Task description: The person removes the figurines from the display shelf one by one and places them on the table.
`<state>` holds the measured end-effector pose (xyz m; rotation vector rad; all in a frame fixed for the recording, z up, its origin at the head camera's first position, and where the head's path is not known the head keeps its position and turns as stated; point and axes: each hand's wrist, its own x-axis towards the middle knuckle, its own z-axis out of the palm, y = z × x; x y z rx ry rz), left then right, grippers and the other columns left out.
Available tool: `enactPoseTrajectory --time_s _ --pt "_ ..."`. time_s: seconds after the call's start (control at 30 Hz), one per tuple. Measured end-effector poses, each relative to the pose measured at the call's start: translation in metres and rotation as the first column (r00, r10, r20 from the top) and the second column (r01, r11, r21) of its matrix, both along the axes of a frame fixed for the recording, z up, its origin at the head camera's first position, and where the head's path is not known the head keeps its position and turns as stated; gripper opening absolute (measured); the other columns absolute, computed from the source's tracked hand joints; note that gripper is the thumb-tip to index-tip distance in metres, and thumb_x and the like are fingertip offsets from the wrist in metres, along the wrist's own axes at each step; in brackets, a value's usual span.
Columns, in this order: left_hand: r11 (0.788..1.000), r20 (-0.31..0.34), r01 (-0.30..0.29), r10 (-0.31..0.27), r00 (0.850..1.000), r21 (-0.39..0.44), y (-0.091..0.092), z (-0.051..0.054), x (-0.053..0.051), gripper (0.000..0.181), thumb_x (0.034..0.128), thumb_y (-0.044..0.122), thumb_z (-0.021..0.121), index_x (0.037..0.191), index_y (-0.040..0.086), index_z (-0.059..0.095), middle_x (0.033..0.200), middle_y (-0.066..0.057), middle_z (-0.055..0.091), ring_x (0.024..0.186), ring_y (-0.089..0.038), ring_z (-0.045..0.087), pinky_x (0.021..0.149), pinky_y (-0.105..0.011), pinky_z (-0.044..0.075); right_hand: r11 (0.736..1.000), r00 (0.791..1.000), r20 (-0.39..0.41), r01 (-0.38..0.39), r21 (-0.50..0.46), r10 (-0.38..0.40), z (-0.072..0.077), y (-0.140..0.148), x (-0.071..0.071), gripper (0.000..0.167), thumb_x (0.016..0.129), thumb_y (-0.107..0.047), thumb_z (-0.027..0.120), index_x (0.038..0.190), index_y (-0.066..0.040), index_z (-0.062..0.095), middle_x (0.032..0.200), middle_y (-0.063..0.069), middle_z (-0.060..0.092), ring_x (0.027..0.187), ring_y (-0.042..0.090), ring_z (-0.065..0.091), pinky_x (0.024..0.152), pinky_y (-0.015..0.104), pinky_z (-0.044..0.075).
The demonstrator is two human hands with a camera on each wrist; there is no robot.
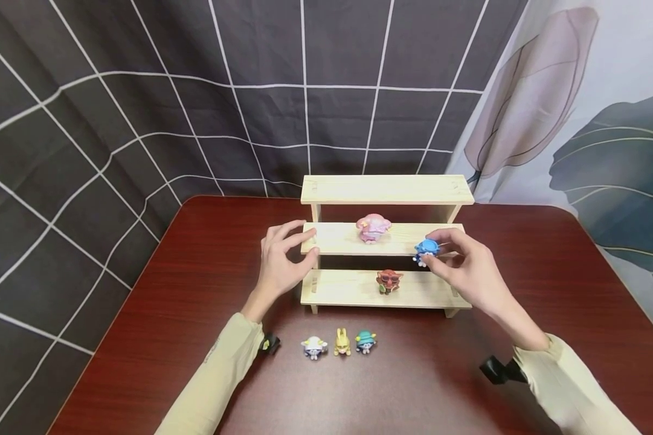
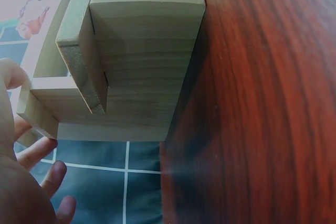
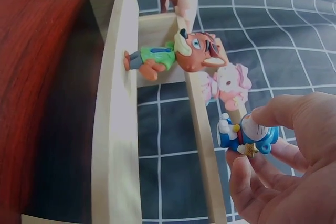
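Observation:
My right hand [image 1: 470,266] pinches a small blue-and-white cat figurine [image 1: 427,251] between thumb and fingers, near the right end of the middle step of a wooden three-step display stand [image 1: 331,290]. In the right wrist view, the cat figurine [image 3: 244,133] has a gold star at its front and stays apart from the board. My left hand [image 1: 280,261] grips the left end of the middle step. A pink figurine [image 1: 373,228] stands on that step. On the lowest step stands a fox figurine [image 3: 168,56] in a green shirt.
On the table [image 1: 223,260] before the stand, a white-capped figurine [image 1: 314,347], a yellow rabbit-eared figurine [image 1: 342,342] and a teal-hatted figurine [image 1: 366,342] stand in a row. A dark checked curtain [image 1: 261,115] hangs behind the table, with a pale patterned curtain [image 1: 527,103] at right.

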<state>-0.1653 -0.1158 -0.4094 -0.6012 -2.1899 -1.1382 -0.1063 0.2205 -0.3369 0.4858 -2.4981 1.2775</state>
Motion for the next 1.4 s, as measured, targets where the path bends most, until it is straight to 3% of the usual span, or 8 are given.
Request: enactPoseTrajectory --time_s 0.37,1.0,1.4 --pt "1.0 0.006 -0.003 0.003 1.0 -0.004 0.0 0.001 0.002 0.034 0.0792 0.022 0.077 0.111 0.011 0.079 0.124 -0.009 0.066 0.109 -0.032 0.051 0.086 -0.054 0.031 0.999 0.999 -0.053 0.012 0.032 -0.01 -0.008 -0.002 0.008 0.038 0.076 0.005 0.082 0.11 -0.004 0.067 0.088 0.004 0.069 0.07 0.008 0.058 0.062 0.017 0.045" --pt "1.0 0.012 0.0 0.0 1.0 -0.006 0.0 0.002 0.002 0.034 0.0793 0.022 0.077 0.112 0.011 0.079 0.124 -0.009 0.066 0.109 -0.03 0.051 0.086 -0.053 0.032 1.0 1.0 0.01 0.003 0.003 -0.003 -0.016 -0.002 0.025 0.033 0.078 0.008 0.078 0.108 -0.002 0.066 0.088 0.004 0.068 0.077 0.004 0.06 0.061 0.017 0.049" --pt "1.0 0.006 0.008 -0.008 1.0 0.008 0.0 0.001 0.001 0.034 0.0791 0.02 0.078 0.111 0.01 0.078 0.124 -0.01 0.066 0.108 -0.04 0.052 0.085 -0.054 0.031 1.0 1.0 0.027 -0.005 -0.007 0.006 -0.022 -0.004 0.037 0.034 0.079 0.006 0.079 0.109 -0.006 0.067 0.089 0.001 0.067 0.081 0.009 0.06 0.061 0.019 0.05"
